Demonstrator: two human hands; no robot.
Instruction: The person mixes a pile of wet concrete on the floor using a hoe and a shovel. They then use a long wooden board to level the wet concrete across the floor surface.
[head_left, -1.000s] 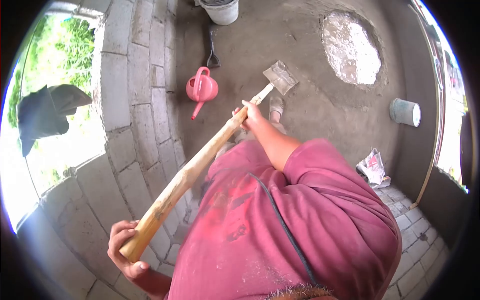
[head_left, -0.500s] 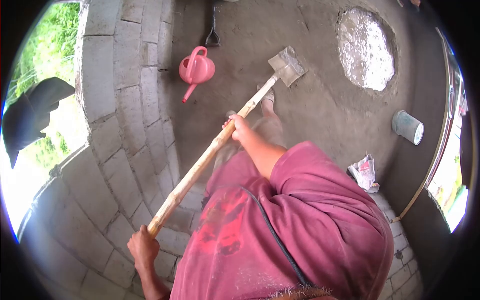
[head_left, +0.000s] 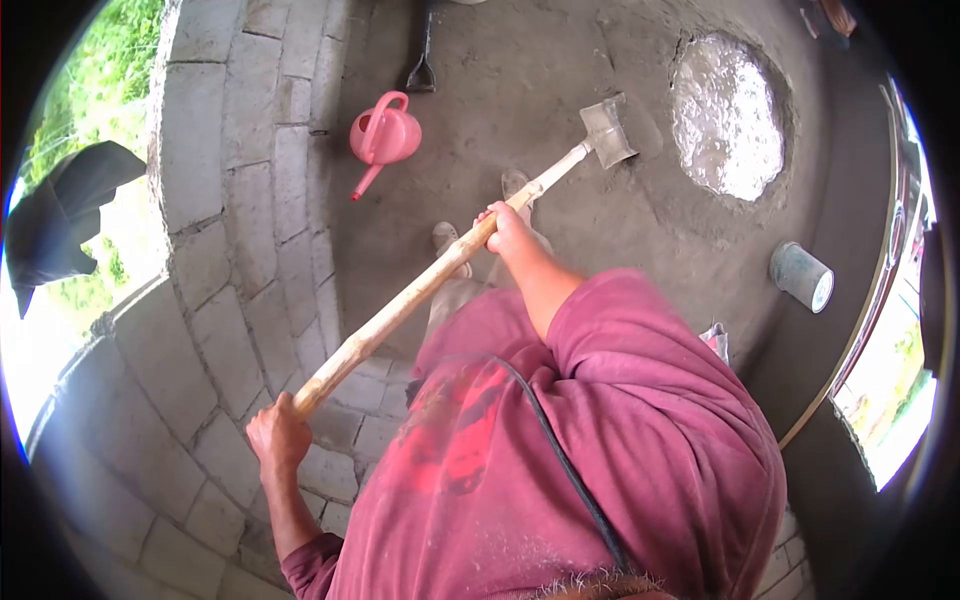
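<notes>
A long-handled shovel slants across my body, with a rough pale wooden shaft. My left hand is wrapped round the shaft's rear end at the lower left. Further along the shaft, my right hand grips it about midway between that end and the blade. The grey square blade is at the floor, close to the left of a round pool of wet, shiny mix. No load shows clearly on the blade. My shoes are partly visible under the shaft.
A pink watering can stands left of the blade, near the block wall. Behind it lies another tool with a black handle. A grey bucket lies tipped at the right. Part of a bag shows beside my sleeve.
The shovel blade has swung to the right, nearer the wet pool, and my right hand has moved right with the shaft. Both hands keep their grip. The bag is now mostly hidden.
</notes>
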